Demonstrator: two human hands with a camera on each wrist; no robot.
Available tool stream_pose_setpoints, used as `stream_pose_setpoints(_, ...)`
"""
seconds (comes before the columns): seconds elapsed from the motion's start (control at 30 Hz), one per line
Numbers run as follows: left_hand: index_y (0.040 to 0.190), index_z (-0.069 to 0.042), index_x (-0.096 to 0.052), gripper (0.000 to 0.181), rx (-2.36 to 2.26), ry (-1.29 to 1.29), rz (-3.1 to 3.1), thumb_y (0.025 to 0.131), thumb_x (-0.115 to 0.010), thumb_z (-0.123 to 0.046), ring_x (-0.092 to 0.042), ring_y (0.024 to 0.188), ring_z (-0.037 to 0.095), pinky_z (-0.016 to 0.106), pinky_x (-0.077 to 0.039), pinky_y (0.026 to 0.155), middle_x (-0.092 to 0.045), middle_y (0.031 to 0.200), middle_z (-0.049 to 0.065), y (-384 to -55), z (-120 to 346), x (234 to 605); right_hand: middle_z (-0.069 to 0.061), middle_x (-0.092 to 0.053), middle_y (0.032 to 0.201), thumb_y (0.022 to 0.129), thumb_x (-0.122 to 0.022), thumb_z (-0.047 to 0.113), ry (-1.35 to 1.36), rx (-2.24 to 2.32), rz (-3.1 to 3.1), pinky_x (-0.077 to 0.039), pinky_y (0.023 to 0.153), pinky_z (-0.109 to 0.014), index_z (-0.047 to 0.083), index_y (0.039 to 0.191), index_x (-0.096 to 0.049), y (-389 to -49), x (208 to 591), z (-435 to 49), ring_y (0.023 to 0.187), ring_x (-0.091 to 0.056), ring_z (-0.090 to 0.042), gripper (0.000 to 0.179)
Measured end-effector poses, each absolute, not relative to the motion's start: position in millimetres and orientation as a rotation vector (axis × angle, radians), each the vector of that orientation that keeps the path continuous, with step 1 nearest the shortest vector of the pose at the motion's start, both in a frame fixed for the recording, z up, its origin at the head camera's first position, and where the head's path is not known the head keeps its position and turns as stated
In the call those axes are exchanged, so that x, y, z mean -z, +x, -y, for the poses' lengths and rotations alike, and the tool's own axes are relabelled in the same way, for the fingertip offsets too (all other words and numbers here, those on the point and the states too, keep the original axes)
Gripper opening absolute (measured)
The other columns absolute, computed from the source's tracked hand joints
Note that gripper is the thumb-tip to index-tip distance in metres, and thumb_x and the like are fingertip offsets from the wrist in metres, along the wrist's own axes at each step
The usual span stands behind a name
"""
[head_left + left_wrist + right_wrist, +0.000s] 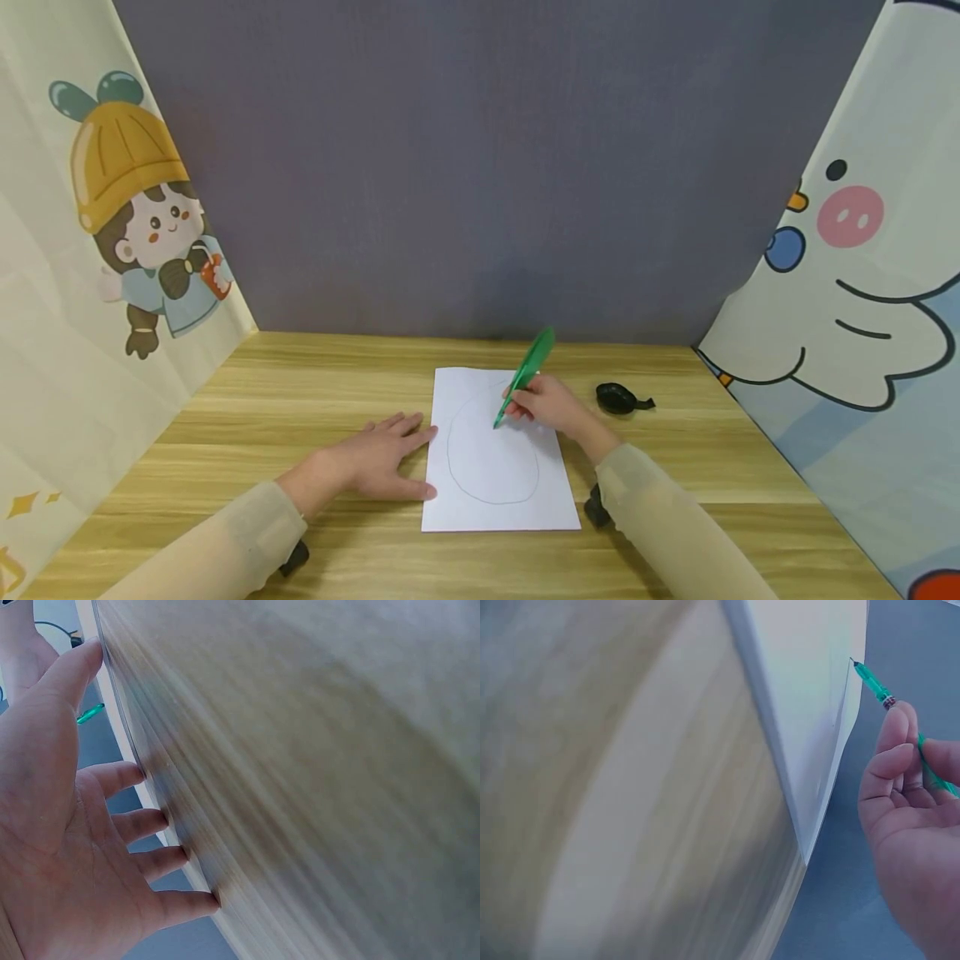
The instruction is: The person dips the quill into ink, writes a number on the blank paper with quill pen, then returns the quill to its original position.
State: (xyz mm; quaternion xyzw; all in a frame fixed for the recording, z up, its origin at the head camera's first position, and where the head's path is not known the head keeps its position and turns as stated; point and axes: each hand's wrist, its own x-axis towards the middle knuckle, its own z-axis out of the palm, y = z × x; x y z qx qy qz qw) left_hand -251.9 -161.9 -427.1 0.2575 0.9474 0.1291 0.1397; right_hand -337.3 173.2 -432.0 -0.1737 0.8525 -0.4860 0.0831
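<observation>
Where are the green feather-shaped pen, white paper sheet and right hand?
Green feather-shaped pen (531,360): head view, its broad upper part.
White paper sheet (495,457): head view, middle of its face.
Right hand (551,402): head view, back of the hand.

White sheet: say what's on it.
A drawn outline; the left hand at one edge; above, the right hand gripping a green pen. The sheet beneath that hand is hidden.

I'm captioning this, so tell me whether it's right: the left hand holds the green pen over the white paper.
Wrong hand: the right hand holds the green pen over the white paper, as the head view shows.
</observation>
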Motion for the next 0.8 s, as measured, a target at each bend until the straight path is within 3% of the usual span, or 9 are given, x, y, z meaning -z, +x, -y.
stream_pose_setpoints(0.5,0.174,-0.023,-0.036,0.103,-0.374,0.755,-2.744,0.093,-0.069,-0.079,-0.021,0.168,0.048,0.077,-0.021,0.131,-0.024,0.183,0.016,-252,161,427,-0.010,-0.081,0.094,0.113,-0.058,0.010,-0.582,1.467,-2.510,-0.053,0.069,-0.025,-0.008,0.121,-0.076,-338,435,-162,0.080,-0.069,-0.011,0.027)
stream_pose_setpoints(0.8,0.173,-0.022,-0.036,0.104,-0.374,0.759,-2.752,0.093,-0.069,-0.079,-0.022,0.168,0.048,0.077,-0.021,0.131,-0.025,0.183,0.016,-253,161,428,-0.011,-0.082,0.093,0.112,-0.057,0.009,-0.647,1.459,-2.488,-0.053,0.067,-0.024,-0.008,0.119,-0.076,-337,434,-154,0.079,-0.072,-0.014,0.026)
